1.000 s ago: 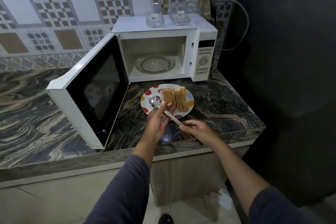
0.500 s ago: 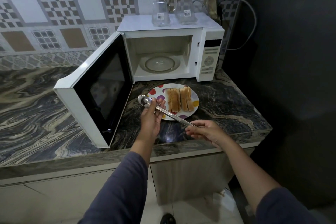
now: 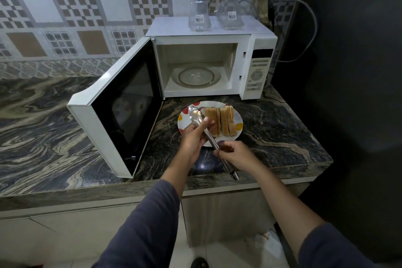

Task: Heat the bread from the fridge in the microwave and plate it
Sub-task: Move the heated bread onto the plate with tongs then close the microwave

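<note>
Head view: bread (image 3: pixel 220 123) just beyond fingers (image 3: pixel 196 129) gripping tongs (image 3: pixel 194 114).

A home kitchen: beyond the fingers (image 3: pixel 228 145) a white microwave (image 3: pixel 202 39) stands open on a marbled stone countertop (image 3: pixel 43 126), patterned wall tiles (image 3: pixel 108 6) behind it, glass jugs (image 3: pixel 199 16) on top, cabinet fronts (image 3: pixel 76 235) below the fingers

Person's dress, head view. A long, plain sleeve of dark slate-blue cloth covers each arm: the left sleeve (image 3: pixel 141 224) and the right sleeve (image 3: pixel 332 248) both end partway up the forearm. The left hand (image 3: pixel 192 135) and right hand (image 3: pixel 236 154) are bare. At the near edge, the toe of a dark shoe (image 3: pixel 199 263).
</note>
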